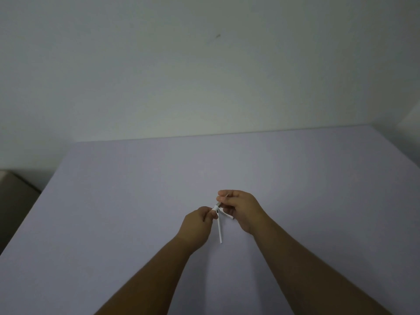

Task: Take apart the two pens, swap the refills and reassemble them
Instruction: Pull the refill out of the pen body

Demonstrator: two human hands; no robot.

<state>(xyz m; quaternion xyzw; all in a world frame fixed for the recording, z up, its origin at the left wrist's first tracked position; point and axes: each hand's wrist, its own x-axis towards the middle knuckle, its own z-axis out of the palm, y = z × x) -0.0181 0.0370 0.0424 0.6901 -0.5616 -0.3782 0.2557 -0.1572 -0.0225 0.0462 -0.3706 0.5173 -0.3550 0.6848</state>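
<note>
Both hands meet above the middle of a pale lilac table [136,201]. My left hand [197,223] is closed on a short white pen part [215,209]. My right hand [241,209] pinches a small silver-grey pen piece [219,204] right next to it, and a thin tip pokes out above its fingers. A white pen tube [220,230] runs down from the hands toward me. A second thin white piece [227,215] slants to the right under my right hand. The fingers hide how these parts join.
A plain white wall [204,64] rises behind the table's far edge. A dark object [13,201] stands off the table's left side. The table's right edge runs beside a white surface [409,133].
</note>
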